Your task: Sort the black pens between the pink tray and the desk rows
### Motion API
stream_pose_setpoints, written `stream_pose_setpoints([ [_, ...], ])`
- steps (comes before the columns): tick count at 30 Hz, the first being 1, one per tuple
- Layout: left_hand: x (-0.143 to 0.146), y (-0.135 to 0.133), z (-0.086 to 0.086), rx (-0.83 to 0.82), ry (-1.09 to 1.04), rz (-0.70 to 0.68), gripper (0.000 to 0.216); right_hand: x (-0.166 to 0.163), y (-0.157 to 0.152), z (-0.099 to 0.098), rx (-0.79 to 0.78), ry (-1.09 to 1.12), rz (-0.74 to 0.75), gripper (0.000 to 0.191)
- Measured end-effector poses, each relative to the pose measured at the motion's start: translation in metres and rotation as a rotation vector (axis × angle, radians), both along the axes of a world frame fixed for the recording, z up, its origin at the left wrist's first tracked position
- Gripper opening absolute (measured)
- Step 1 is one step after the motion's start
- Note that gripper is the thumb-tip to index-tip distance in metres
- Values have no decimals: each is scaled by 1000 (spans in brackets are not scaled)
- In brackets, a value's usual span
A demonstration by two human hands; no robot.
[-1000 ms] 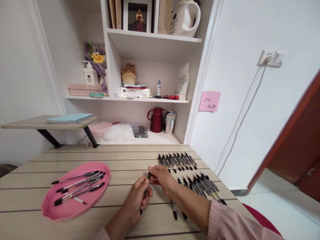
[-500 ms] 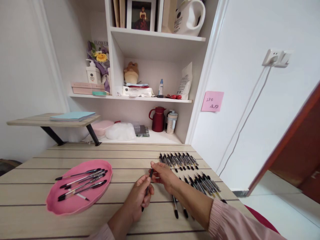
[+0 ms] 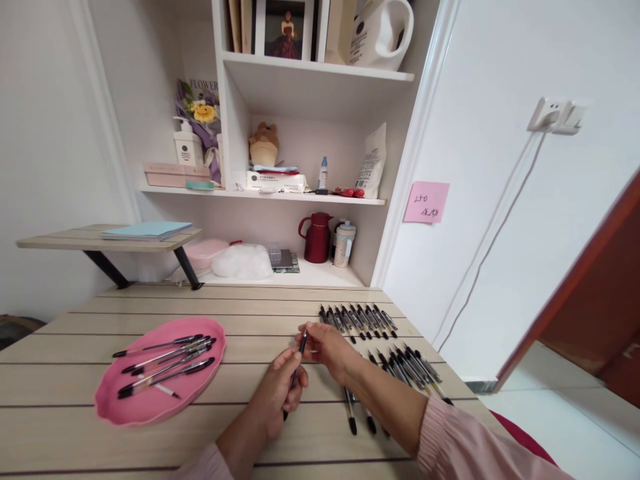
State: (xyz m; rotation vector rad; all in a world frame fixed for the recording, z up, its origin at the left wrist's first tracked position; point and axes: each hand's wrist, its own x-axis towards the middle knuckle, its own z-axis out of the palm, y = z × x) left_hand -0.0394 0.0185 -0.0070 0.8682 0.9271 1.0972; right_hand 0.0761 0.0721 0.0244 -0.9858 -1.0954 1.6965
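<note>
Nearest you, the pink sleeve (image 3: 445,433) covers the upper part of your right forearm. Under that forearm, to the right of your left hand, a few loose pens (image 3: 352,413) lie on the surface (image 3: 55,433), their lower ends black.

Your left hand (image 3: 279,390) is closed around a black pen (image 3: 303,345), which tilts with its upper end leaning toward your right hand (image 3: 325,348). The fingertips of your right hand are drawn narrow at that upper end; you cannot tell from here whether they grip it.

Well to the left of your hands sits a pink tray (image 3: 110,403), holding several clear-barrelled pens (image 3: 170,360) with black ends and a short white piece (image 3: 167,391) with a dark tip.

To the right of your right hand, one row of pens (image 3: 407,367) lies side by side just beyond your forearm, and another row (image 3: 359,323) lies farther off.

Ahead and to the left of your hands, blue paper (image 3: 147,230) lies on a raised stand (image 3: 55,239). Beyond your hands, a red jug (image 3: 317,241) stands beside a pale cup (image 3: 344,245) in the shelf unit (image 3: 310,127).
</note>
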Motion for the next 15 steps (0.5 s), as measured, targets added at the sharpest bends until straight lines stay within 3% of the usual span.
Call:
stream_pose_setpoints([
  [5, 0, 0, 1, -12, 0, -15, 27, 1, 1, -1, 13, -74, -8, 32],
  [15, 0, 1, 2, -20, -20, -4, 30, -4, 2, -1, 12, 94, 8, 30],
])
